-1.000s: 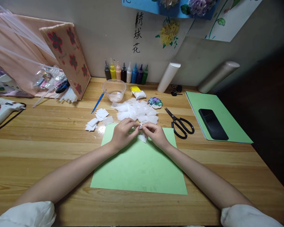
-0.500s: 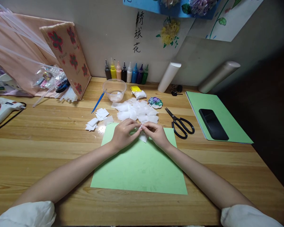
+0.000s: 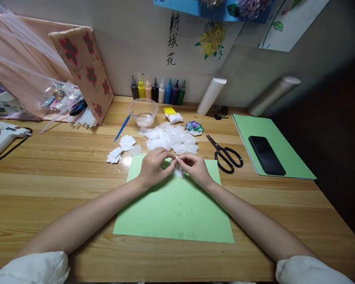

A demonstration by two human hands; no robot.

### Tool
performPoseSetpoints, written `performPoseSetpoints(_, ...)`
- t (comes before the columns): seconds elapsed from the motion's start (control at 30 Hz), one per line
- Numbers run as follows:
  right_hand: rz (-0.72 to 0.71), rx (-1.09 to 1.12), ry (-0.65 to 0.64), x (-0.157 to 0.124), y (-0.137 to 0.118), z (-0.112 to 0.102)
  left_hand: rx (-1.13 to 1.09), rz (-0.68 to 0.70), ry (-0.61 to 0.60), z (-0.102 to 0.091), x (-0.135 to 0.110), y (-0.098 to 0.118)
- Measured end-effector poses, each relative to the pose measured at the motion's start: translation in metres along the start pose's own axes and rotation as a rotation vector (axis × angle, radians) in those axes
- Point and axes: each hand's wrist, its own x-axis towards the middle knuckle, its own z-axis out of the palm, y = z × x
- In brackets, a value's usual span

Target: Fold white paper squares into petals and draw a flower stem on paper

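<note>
White scrap (image 3: pixel 177 158), one: pinched between left hand (image 3: pixel 154 167) and right hand (image 3: pixel 194 166), both closed on it; two o'clock from left, ten from right, equally near; long axis indistinct. White square (image 3: pixel 179 172): six o'clock, on green sheet (image 3: pixel 174 209).

Left hand (image 3: pixel 154 167): fingers (image 3: pixel 169 169) shifted slightly, now nearer right hand's (image 3: pixel 196 167) than one second ago.

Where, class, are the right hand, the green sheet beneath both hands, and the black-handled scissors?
Right hand (image 3: pixel 196 167): head view, back of the hand.
Green sheet (image 3: pixel 174 211): head view, bare middle.
Black-handled scissors (image 3: pixel 219 148): head view, near the pivot.
</note>
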Motion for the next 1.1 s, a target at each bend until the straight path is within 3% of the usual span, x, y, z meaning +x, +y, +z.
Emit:
performPoseSetpoints(0.53,-0.091,-0.165,0.034,-0.002,-0.004,0.001,-0.060,-0.080,-0.010,-0.001,0.002,0.001)
performPoseSetpoints(0.77,-0.030,-0.132,0.087,-0.001,-0.005,0.000,-0.233,-0.353,0.102,0.001,0.007,-0.011)
performPoseSetpoints(0.93,0.030,-0.083,0.130,0.001,-0.004,-0.001,-0.241,-0.541,0.262,0.004,0.008,-0.026)
performPoseSetpoints(1.03,0.032,-0.075,0.126,0.001,-0.003,-0.001,-0.163,-0.504,0.314,0.003,0.007,-0.025)
performPoseSetpoints(1.1,0.022,-0.069,0.104,0.002,-0.001,-0.001,-0.100,-0.396,0.284,0.001,0.007,-0.019)
